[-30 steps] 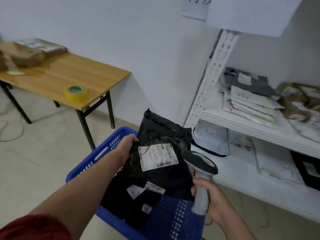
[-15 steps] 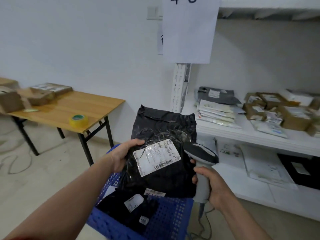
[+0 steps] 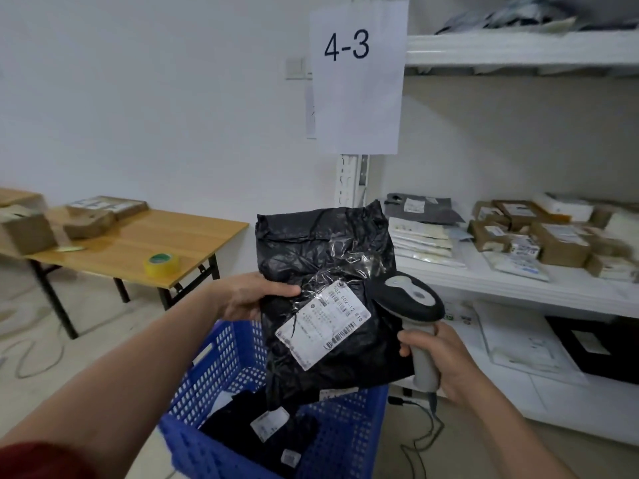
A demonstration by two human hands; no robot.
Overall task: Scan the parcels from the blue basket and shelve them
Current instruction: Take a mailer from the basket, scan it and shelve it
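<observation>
My left hand [image 3: 249, 296] grips the left edge of a black plastic parcel [image 3: 321, 257], held upright above the blue basket [image 3: 228, 368]. A white shipping label [image 3: 323, 324] with barcodes faces me on the parcel's front. My right hand [image 3: 437, 359] holds the handle of a grey and black barcode scanner [image 3: 411, 299], whose head sits just right of the label. More dark parcels [image 3: 262, 433] with small white labels lie inside the basket.
White shelves [image 3: 518, 288] to the right carry grey, white and brown parcels; a "4-3" sheet [image 3: 358, 77] hangs on the upright. A wooden table [image 3: 138, 243] at left holds cardboard boxes and a yellow tape roll [image 3: 161, 264]. The scanner cable [image 3: 420, 440] trails on the floor.
The parcel has risen out of the basket and now stands higher in front of the shelf. My view has tilted up, showing the "4-3" sheet. The scanner stays beside the label.
</observation>
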